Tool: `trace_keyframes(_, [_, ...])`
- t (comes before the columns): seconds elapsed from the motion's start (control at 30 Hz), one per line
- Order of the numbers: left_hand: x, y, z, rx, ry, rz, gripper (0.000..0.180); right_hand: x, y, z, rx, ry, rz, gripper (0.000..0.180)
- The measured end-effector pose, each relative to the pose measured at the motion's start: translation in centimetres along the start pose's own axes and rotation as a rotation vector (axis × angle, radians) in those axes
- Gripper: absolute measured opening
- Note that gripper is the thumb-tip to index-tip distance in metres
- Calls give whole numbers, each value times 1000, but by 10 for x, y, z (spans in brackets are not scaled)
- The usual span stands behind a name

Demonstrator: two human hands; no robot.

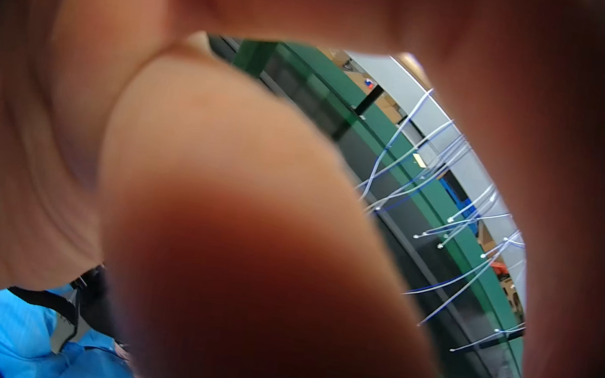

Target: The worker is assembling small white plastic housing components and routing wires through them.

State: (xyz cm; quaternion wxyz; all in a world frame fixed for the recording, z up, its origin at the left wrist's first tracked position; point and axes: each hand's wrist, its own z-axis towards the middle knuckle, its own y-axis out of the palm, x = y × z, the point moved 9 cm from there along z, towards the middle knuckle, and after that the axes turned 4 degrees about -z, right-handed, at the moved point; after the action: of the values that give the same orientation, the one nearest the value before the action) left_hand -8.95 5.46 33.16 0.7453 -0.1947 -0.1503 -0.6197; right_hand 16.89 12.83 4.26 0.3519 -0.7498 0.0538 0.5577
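One hand [229, 271] swallows almost the whole view, pressed up so close that it is nothing but soft, blurred skin. A broad finger [254, 205] runs across the centre from upper left down to lower right, and more of the hand arches over the top and down the right side. Whose left or right it is, I cannot tell, and whether it is curled shut or spread open I cannot tell either. Nothing shows clamped in it.

There is a gap between the finger and the arch above it, and that is the only window. Through it, beyond the hand, a green rail [425, 198] sweeps in a curve from the top toward the lower right. Thin white wires [437, 169] cross over that rail in loose bunches, several ending in small pale tips. They are the nearest thing to the hand that shows, yet they sit well apart from it, untouched. Under the rail lies a dark strip [400, 265], and above it a pale grey panel [437, 111].

Down below the hand, at the lower left, a patch of bright blue garment [48, 347] peeks out, with a black strap [43, 298] across its top edge. Everything else is blocked by the hand itself.
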Motion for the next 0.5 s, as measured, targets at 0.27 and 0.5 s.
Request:
trace_keyframes(0.27, [5,42,-10,6,-68,-84,115,14,-17,-27,49,13,29,28])
trace_keyframes(0.5, [-9,27,-14,-82,-165,-172,115,28,-4,-8,-2,4,5,31])
